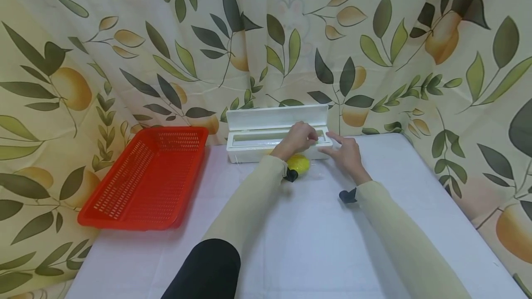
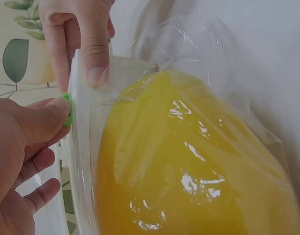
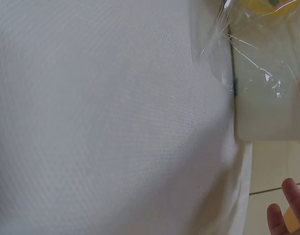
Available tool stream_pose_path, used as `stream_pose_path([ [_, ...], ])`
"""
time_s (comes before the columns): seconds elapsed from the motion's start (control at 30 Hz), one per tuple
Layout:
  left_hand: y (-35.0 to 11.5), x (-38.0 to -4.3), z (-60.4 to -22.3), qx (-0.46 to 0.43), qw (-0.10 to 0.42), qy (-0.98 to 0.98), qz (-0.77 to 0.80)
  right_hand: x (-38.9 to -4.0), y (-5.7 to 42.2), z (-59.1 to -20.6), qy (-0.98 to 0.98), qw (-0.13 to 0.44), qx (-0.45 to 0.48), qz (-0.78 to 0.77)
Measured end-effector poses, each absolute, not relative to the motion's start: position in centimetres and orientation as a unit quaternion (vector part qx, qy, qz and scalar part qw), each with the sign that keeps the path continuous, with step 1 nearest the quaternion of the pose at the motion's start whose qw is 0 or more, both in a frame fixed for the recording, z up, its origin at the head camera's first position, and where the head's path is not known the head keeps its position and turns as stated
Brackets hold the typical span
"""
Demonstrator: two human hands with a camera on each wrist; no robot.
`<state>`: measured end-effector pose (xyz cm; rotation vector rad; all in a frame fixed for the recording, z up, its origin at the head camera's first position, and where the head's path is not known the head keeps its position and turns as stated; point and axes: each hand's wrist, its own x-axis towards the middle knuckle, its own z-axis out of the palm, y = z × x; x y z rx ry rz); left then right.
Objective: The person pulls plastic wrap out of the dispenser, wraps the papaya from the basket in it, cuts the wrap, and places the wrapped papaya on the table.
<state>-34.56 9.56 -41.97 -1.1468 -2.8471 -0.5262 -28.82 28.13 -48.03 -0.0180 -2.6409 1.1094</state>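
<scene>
A white cling film dispenser (image 1: 245,155) stands with its lid (image 1: 278,118) raised at the back of the table. My left hand (image 1: 296,140) reaches over it, thumb and finger pinching the small green slide cutter (image 2: 68,110) on its edge. At the dispenser's right end, my right hand (image 1: 348,155) grips the corner between thumb and forefinger, other fingers spread. In front of the dispenser lies a yellow, lemon-shaped fruit (image 1: 300,164). Clear cling film (image 2: 198,54) covers it and runs up to the dispenser's edge. In the head view my left wrist partly hides the fruit.
A red plastic basket (image 1: 141,179) with slotted sides stands on the left of the table. The table (image 1: 307,243) bears a white cloth. A patterned curtain (image 1: 166,36) with leaves and fruit hangs close behind the dispenser and along both sides.
</scene>
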Motion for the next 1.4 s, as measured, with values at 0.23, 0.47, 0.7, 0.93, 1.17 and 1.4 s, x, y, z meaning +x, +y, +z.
stream_pose_path([
  [0.23, 9.2, -34.4, -41.6, -0.364, 0.001, -0.913, -0.188, -28.8, 28.2, -48.0, -0.913, 0.133, -0.011, 0.385],
  [0.47, 8.8, -34.7, -41.8, -0.37, 0.0, -0.909, -0.19, -28.8, 28.1, -47.9, -0.913, 0.142, -0.005, 0.381],
  [0.7, 8.4, -34.6, -41.7, -0.367, -0.011, -0.906, -0.21, -28.7, 28.0, -47.9, -0.915, 0.123, -0.016, 0.383],
  [0.93, 7.9, -34.6, -41.8, -0.368, -0.011, -0.905, -0.215, -28.7, 28.0, -48.0, -0.917, 0.122, -0.019, 0.379],
  [1.17, 7.3, -34.4, -41.8, -0.36, -0.02, -0.905, -0.225, -28.8, 28.0, -48.2, -0.92, 0.124, -0.011, 0.371],
  [1.4, 6.8, -34.6, -41.7, -0.356, -0.026, -0.902, -0.242, -28.8, 28.0, -48.1, -0.921, 0.128, -0.014, 0.368],
])
